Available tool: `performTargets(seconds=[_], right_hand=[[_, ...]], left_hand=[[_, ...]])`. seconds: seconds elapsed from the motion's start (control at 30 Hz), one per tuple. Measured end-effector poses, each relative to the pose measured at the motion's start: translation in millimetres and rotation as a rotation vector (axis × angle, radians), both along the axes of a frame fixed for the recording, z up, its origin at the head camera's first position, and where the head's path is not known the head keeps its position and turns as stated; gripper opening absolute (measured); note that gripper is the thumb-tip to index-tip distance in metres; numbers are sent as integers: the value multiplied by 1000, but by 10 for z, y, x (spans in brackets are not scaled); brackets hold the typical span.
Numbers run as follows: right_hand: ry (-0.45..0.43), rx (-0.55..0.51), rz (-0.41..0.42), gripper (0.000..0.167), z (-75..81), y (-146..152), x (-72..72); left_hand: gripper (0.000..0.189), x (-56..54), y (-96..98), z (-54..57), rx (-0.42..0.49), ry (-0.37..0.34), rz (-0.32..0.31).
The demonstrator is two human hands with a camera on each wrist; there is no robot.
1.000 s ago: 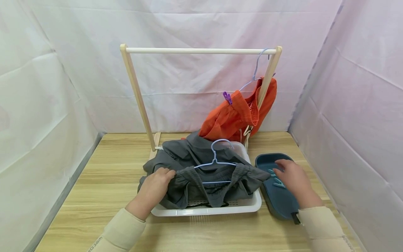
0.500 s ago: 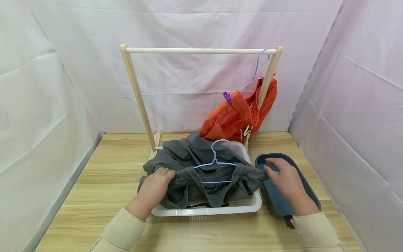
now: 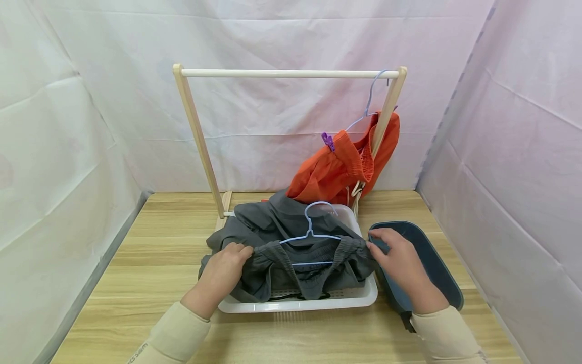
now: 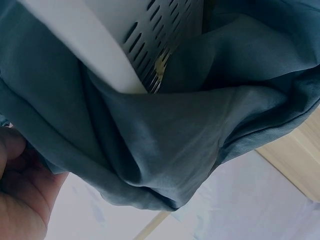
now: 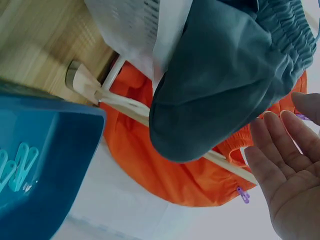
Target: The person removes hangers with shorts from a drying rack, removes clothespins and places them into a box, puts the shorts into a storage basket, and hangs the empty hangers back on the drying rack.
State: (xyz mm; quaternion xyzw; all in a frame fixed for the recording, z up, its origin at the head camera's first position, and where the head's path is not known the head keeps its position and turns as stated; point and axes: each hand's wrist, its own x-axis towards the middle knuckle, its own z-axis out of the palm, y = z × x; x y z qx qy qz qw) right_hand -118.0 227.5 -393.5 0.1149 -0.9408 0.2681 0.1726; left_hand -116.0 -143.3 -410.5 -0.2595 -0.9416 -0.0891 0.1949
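Note:
Grey pants [image 3: 313, 288] with a gathered elastic waistband lie bunched over a white basket [image 3: 318, 306]. A light blue hanger [image 3: 310, 235] sits inside the waistband, its hook standing up. My left hand [image 3: 226, 270] pinches the waistband's left end; in the left wrist view my curled fingers [image 4: 30, 180] are at the cloth edge. At the waistband's right end is my right hand [image 3: 402, 263]. Its fingers [image 5: 287, 145] are extended in the right wrist view, close to the cloth with nothing gripped; whether they touch it I cannot tell.
A blue tray [image 3: 443, 268] stands right of the basket, with teal clothespins [image 5: 22, 165] inside. Behind is a wooden rack with a white rod [image 3: 282, 74]. Orange pants [image 3: 318, 174] hang at its right end on a blue hanger, with a purple clothespin [image 3: 328, 142].
My right hand has moved left from over the blue tray to the right end of the grey pants' waistband. The left hand has stayed in place.

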Motion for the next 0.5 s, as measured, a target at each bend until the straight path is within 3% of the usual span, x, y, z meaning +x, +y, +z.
performTargets(seconds=[0.2, 0.5], right_hand=[[32, -4, 66, 31, 4, -79, 14], [-74, 19, 110, 39, 48, -187, 14]], left_hand=[[18, -2, 0, -2, 1, 5, -3], [17, 6, 5, 14, -3, 3, -2]])
